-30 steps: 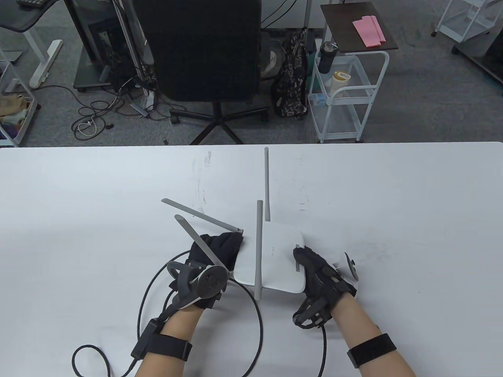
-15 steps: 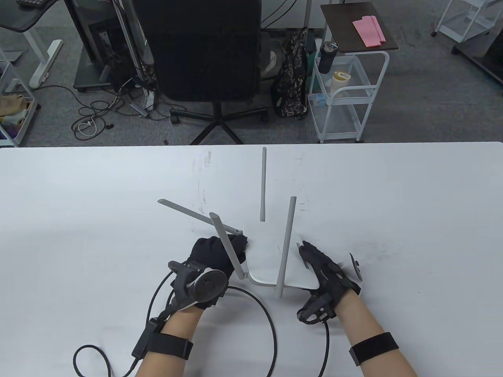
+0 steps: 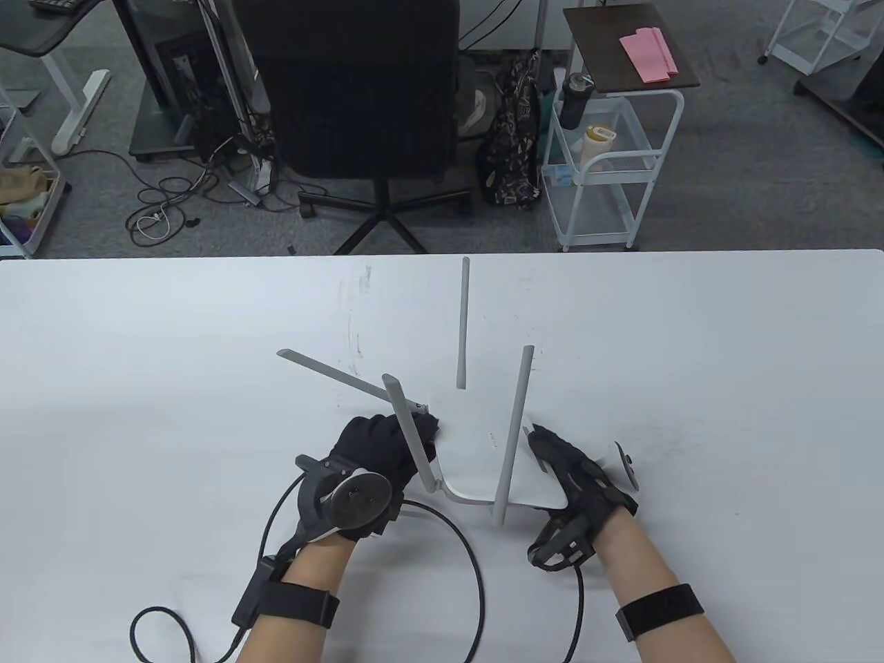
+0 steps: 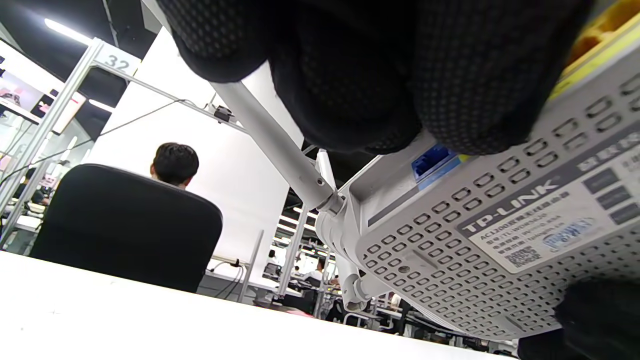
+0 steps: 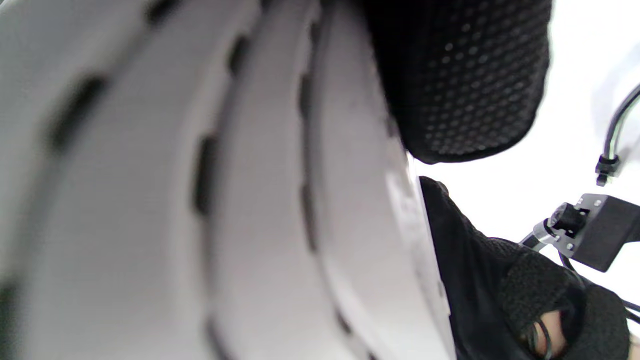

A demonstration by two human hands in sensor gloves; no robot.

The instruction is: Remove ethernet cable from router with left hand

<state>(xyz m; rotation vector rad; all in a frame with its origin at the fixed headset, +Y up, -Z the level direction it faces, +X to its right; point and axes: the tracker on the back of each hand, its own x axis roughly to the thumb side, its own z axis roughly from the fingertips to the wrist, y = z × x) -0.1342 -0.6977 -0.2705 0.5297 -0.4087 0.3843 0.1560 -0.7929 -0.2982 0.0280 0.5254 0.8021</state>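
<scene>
A white router [image 3: 483, 456] with several grey antennas is held tilted above the table between both hands. My left hand [image 3: 414, 436] grips its left rear edge. In the left wrist view my fingers [image 4: 350, 75] lie over the port row of the router [image 4: 475, 240]; a blue port [image 4: 432, 160] shows and the cable's plug is hidden. A black ethernet cable [image 3: 476, 566] comes out from under my left hand and loops toward the front edge. My right hand [image 3: 547, 450] grips the router's right edge, with a finger [image 5: 460, 75] pressed on its casing [image 5: 250, 200].
One antenna [image 3: 463, 324] lies pointing away from me and another [image 3: 331, 373] sticks out to the left. A thin black glove lead [image 3: 159, 621] curls at the front left. A black office chair [image 3: 359, 103] and a white trolley [image 3: 608, 166] stand beyond the far edge.
Both hands have turned and tilted the router. Its two near antennas swung to the right, and the cable loop shifted right with it. Both hands kept their grips.
</scene>
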